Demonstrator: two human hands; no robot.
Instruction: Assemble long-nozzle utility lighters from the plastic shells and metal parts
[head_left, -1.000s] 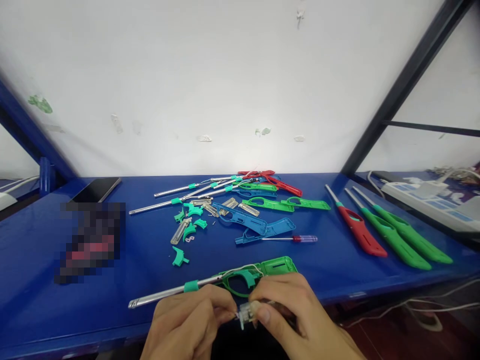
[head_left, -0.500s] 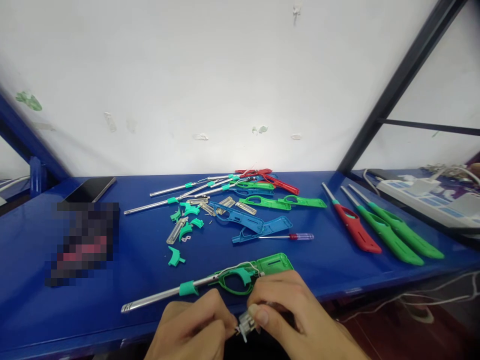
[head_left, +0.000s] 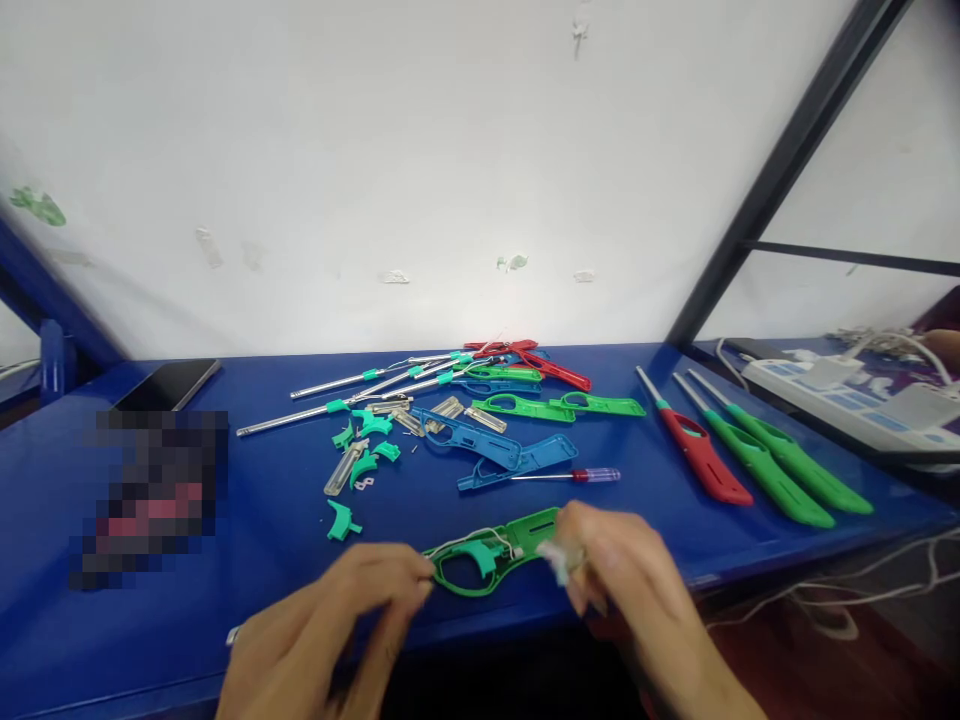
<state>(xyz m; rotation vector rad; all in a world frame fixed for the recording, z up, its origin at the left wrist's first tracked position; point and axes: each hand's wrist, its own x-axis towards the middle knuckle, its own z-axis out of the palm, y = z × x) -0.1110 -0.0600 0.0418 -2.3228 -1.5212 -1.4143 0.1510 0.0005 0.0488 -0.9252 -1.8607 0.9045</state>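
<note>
A green half-casing of a long-nosed lighter lies with its inside up at the front of the table. A teal trigger and a thin white wire sit in it. My left hand pinches the casing's neck end and covers most of the metal tube. Just right of the casing, my right hand grips a small clear fuel tank, blurred and partly hidden by the fingers.
Loose teal triggers, clear tanks, blue casing halves and a screwdriver lie behind. Several metal tubes rest further back. Red and green lighters lie right, near a power strip. A phone is at left.
My left hand has left the tank and moved left onto the casing's neck. My right hand has carried the tank up and right, beside the casing. The view has shifted slightly.
</note>
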